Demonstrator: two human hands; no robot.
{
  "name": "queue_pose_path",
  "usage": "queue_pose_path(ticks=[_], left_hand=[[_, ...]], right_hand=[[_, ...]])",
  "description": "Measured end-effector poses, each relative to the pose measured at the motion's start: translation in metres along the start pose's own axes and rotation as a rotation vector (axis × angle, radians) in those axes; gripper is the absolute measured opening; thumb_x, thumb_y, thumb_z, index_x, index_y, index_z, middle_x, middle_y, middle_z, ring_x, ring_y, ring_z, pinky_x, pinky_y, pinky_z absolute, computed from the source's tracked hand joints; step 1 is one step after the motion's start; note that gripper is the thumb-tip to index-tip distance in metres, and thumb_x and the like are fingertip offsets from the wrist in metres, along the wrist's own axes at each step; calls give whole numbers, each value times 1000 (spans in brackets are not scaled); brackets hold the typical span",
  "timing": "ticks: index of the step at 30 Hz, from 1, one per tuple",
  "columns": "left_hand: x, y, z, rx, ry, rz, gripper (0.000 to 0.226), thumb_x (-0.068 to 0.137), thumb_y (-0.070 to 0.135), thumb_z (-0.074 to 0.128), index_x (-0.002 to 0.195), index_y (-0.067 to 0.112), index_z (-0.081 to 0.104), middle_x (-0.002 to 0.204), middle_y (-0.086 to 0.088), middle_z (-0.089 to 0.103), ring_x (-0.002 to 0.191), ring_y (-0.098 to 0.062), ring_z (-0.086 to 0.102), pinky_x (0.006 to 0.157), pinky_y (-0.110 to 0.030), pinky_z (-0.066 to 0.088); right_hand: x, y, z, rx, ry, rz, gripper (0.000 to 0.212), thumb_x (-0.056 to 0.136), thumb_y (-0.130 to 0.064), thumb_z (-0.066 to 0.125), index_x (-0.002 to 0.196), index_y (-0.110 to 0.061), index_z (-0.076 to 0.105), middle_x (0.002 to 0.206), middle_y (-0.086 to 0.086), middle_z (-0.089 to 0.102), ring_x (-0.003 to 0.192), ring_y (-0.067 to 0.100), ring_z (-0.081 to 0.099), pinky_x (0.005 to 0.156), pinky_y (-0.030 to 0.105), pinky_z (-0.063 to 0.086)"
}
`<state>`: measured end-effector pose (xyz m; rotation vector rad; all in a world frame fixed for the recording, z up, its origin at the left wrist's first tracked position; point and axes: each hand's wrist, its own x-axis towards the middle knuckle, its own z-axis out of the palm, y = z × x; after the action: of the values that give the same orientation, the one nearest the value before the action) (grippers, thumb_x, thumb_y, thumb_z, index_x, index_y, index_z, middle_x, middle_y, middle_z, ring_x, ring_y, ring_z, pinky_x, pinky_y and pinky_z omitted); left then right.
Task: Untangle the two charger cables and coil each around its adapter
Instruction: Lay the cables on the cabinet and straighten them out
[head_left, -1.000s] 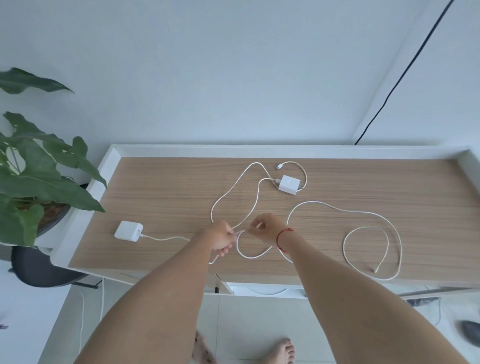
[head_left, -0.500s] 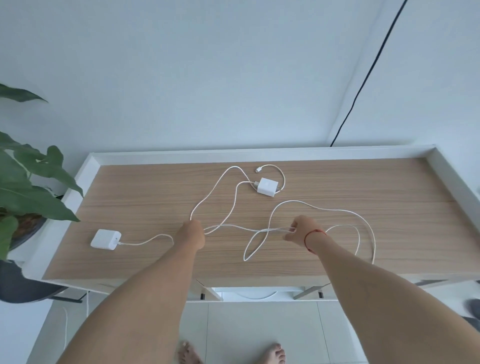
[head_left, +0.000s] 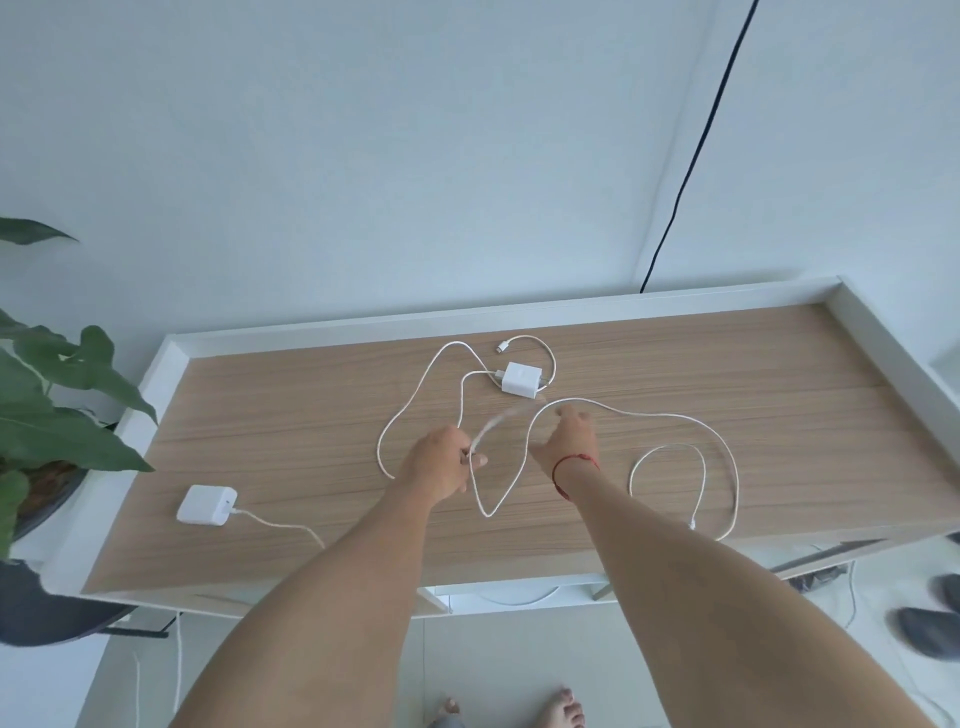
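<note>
Two white chargers lie on the wooden table (head_left: 779, 415). One adapter (head_left: 207, 504) sits near the left front, and its cable (head_left: 280, 525) runs under my left arm. The other adapter (head_left: 522, 379) is at the back middle, with a short cable end (head_left: 501, 347) curled behind it. My left hand (head_left: 441, 462) grips a cable strand, which blurs upward toward the far adapter. My right hand (head_left: 566, 436) reaches forward with its fingers extended, fingertips at the arc of a long cable (head_left: 727, 452). That cable loops to the right, and its plug (head_left: 693, 525) lies near the front edge.
The table has a raised white rim (head_left: 519, 312) at the back and sides. A potted plant (head_left: 62, 415) stands at the left. A black cable (head_left: 691, 171) runs down the wall. Dark slippers (head_left: 930, 629) lie on the floor at the right.
My right hand has let go of the strand it was pulling rightward and moved forward toward the far adapter. My left hand still grips its strand, now blurred with motion.
</note>
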<state>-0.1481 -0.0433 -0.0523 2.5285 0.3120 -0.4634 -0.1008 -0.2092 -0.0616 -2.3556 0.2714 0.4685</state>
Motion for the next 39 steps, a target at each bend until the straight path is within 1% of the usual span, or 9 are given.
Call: queue_pose_path(ticks=[3, 7, 11, 16, 21, 23, 26, 31, 39], left_hand=[[2, -7, -4, -19, 3, -57, 31, 92, 31, 62, 68, 12, 54, 56, -3, 65, 42, -15, 54, 47, -23, 42], [3, -8, -14, -42, -56, -93, 18, 93, 17, 57, 76, 12, 58, 56, 0, 63, 42, -19, 60, 46, -21, 47], [2, -10, -22, -124, -150, -73, 17, 83, 10, 62, 66, 15, 64, 57, 0, 62, 55, -20, 67, 62, -30, 58], [-1, -10, -30, -79, -171, 5, 22, 79, 2, 48, 65, 11, 62, 58, -3, 40, 57, -19, 33, 53, -26, 28], [1, -8, -21, -24, -68, -4, 28, 87, 3, 52, 60, 3, 60, 59, -14, 50, 62, -36, 46, 58, -34, 38], [3, -5, -19, 10, 3, -34, 17, 85, 0, 52, 76, -8, 64, 89, -26, 65, 91, -44, 61, 73, -43, 50], [10, -7, -16, 108, 47, -97, 18, 85, 1, 55, 96, -6, 66, 104, -27, 65, 102, -39, 64, 81, -44, 52], [22, -1, -3, 193, 159, -231, 22, 91, 1, 52, 106, 4, 68, 109, -17, 66, 102, -35, 64, 83, -38, 50], [34, 73, 38, 205, 173, -372, 26, 88, -3, 51, 112, 2, 60, 123, -18, 55, 110, -35, 60, 88, -37, 48]], right_hand=[[-8, -11, 1, 224, 8, 172, 52, 86, -19, 63, 130, 1, 45, 122, 14, 54, 102, 29, 56, 80, 30, 42], [-21, -21, 10, 178, -442, 11, 41, 93, -37, 50, 105, -4, 71, 103, 5, 72, 101, 22, 67, 79, 29, 51], [-32, -35, 16, 123, -538, -55, 46, 76, -56, 55, 87, -17, 78, 95, -8, 75, 98, 9, 66, 99, 34, 45], [-40, -38, 7, 96, -635, -15, 52, 79, -60, 62, 93, -11, 69, 88, 4, 75, 82, 13, 71, 82, 26, 52], [-39, -21, 1, 194, -517, 12, 13, 89, -28, 61, 84, -16, 62, 65, 0, 44, 50, 13, 44, 53, 22, 50], [-34, -8, -11, 95, -360, -4, 13, 90, -25, 57, 81, -17, 62, 61, -2, 42, 49, 13, 39, 44, 19, 36], [-13, 29, -40, -136, -121, 51, 26, 87, -21, 55, 62, -14, 54, 59, 2, 45, 61, 22, 43, 52, 24, 33], [13, 89, -105, -310, 186, 232, 24, 91, -21, 53, 106, -8, 67, 105, 13, 67, 99, 31, 64, 71, 29, 43], [59, 105, -122, -357, -21, 22, 20, 91, -17, 47, 75, -14, 58, 74, 8, 57, 71, 27, 51, 62, 25, 38]])
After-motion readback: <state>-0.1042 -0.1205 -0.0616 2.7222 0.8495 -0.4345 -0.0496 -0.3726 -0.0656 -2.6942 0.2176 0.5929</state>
